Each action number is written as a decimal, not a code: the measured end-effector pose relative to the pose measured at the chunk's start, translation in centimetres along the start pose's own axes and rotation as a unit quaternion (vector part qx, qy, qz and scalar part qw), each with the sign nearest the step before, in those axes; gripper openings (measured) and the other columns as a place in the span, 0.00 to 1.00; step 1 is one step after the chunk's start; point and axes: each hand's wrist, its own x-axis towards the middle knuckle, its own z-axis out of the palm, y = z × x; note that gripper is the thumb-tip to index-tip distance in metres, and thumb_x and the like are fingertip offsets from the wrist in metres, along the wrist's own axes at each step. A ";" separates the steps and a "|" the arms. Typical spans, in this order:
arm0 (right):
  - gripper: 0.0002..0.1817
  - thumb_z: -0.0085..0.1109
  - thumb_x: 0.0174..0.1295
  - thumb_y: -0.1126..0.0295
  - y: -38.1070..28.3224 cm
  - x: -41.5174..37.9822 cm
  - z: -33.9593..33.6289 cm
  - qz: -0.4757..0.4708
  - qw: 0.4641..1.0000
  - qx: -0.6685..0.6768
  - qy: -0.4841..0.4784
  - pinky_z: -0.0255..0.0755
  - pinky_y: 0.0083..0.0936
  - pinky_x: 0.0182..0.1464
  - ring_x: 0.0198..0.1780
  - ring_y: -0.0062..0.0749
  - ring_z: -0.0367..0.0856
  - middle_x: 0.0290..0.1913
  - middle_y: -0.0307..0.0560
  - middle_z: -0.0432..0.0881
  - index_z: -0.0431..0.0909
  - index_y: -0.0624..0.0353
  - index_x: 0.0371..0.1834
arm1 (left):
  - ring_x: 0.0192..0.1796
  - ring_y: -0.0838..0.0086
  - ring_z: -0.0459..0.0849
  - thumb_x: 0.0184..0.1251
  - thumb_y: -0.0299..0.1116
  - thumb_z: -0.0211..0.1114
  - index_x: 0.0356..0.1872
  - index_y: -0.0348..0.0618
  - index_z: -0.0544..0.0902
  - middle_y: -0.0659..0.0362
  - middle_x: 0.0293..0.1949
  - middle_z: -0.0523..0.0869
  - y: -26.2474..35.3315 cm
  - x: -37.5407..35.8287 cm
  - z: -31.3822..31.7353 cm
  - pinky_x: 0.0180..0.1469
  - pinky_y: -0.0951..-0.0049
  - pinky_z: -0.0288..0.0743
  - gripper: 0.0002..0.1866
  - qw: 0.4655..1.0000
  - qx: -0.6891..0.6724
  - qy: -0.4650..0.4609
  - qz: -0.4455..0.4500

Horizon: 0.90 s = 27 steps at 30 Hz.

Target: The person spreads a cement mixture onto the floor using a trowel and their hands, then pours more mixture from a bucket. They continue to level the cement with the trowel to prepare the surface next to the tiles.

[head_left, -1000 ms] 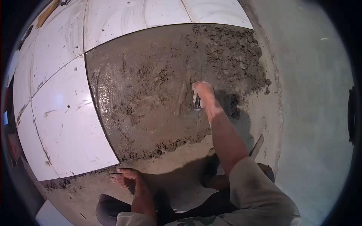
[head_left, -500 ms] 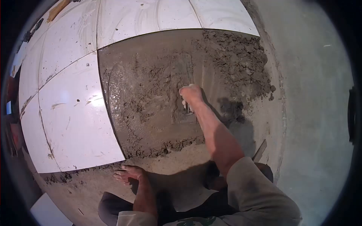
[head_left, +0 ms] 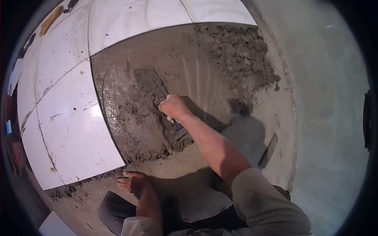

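My right hand (head_left: 173, 107) is wrapped round the handle of a long flat trowel (head_left: 181, 132). Its blade lies on grey wet mortar (head_left: 130, 106), partly hidden under my hand and smeared with mortar. A ridge of lumpy mortar runs along the blade's left side, and to its right the surface is smoother with streaks. My left hand (head_left: 133, 182) is low down by the corner of a white tile (head_left: 78, 133), fingers stretched out over the bare floor.
White tiles border the mortar at the left and far side. Loose lumpy mortar (head_left: 244, 51) is heaped at the far right. A flat strip (head_left: 268, 150) lies on the floor by my right forearm. Smooth grey floor (head_left: 330, 118) extends to the right; a yellowish piece (head_left: 51, 20) sits on the far-left tiles.
My right hand has swept left and slightly toward me with the trowel, pushing mortar leftward and leaving a smoother streaked band. My left hand stays near the tile corner.
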 end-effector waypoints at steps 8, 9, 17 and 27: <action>0.07 0.59 0.58 0.66 11.4 0.4 -13.7 0.092 0.956 0.212 0.180 0.66 0.27 0.16 0.17 0.27 0.72 0.24 0.39 0.72 0.72 0.54 0.33 | 0.72 0.51 0.61 0.73 0.56 0.46 0.65 0.43 0.69 0.48 0.69 0.65 -1.1 1.3 0.3 0.66 0.45 0.58 0.31 0.999 0.035 0.005 0.007; 0.07 0.59 0.58 0.66 11.8 1.3 -12.7 0.089 0.960 0.203 0.174 0.66 0.27 0.16 0.17 0.27 0.72 0.24 0.39 0.72 0.72 0.54 0.33 | 0.72 0.50 0.61 0.73 0.56 0.46 0.65 0.43 0.70 0.48 0.69 0.65 -1.0 1.1 0.4 0.66 0.45 0.58 0.30 0.999 0.038 0.003 -0.001; 0.07 0.58 0.53 0.70 3.4 -0.9 0.1 0.048 0.976 0.179 0.112 0.65 0.32 0.16 0.16 0.31 0.70 0.21 0.43 0.70 0.70 0.60 0.29 | 0.72 0.49 0.58 0.73 0.55 0.45 0.68 0.38 0.65 0.43 0.71 0.61 -0.8 0.9 0.0 0.67 0.44 0.54 0.33 1.000 -0.003 -0.016 -0.005; 0.08 0.56 0.51 0.73 0.1 -0.3 5.0 0.027 0.985 0.150 0.081 0.64 0.34 0.17 0.15 0.31 0.70 0.21 0.43 0.70 0.71 0.63 0.32 | 0.71 0.49 0.60 0.73 0.55 0.46 0.67 0.39 0.67 0.45 0.70 0.62 -0.7 0.9 0.0 0.67 0.45 0.56 0.32 1.000 0.004 -0.004 -0.009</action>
